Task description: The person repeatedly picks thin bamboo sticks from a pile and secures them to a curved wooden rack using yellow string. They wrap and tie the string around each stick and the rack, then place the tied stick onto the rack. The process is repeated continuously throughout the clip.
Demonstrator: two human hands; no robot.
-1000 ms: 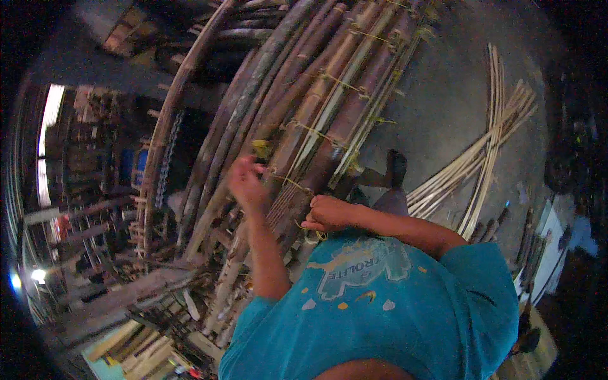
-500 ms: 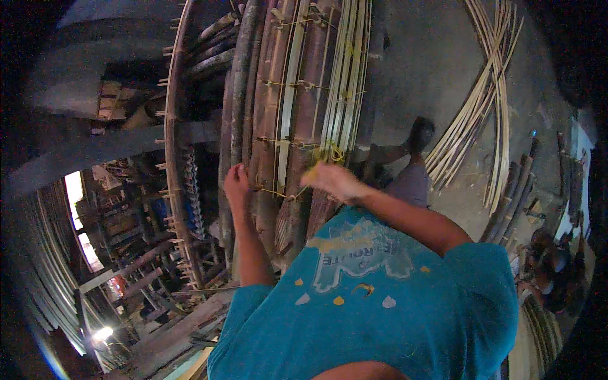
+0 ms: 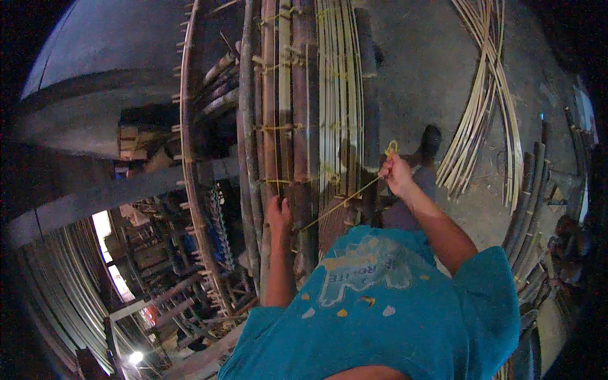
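A: Identify the thin yellow cord (image 3: 345, 201) at the centre of the frame.

B: It is a narrow, pale yellow strand, drawn taut in a straight line. It runs from the bundle of bamboo poles (image 3: 297, 126) at centre up to the right hand (image 3: 396, 172), right of centre.

A: How does the cord lie relative to that hand?

B: The right hand is closed in a fist around the cord's upper end. A small yellow loop of cord (image 3: 391, 148) stands just above the knuckles. The rest of the strand descends from the fist toward the lower left.

A: State its long axis.

B: Diagonal: lower left at the poles, upper right at the fist. The poles run almost vertically in the frame, so the cord crosses them at a slant.

A: And the left hand (image 3: 278, 214)?

B: It rests flat against the poles just left of the cord's lower end, fingers pointing to the top of the frame, pressed on the bundle. Whether it pinches the cord cannot be told.

A: Surroundings?

B: Yellow lashings (image 3: 278, 127) cross the poles above; loose split strips (image 3: 484, 107) lie on the floor at upper right.
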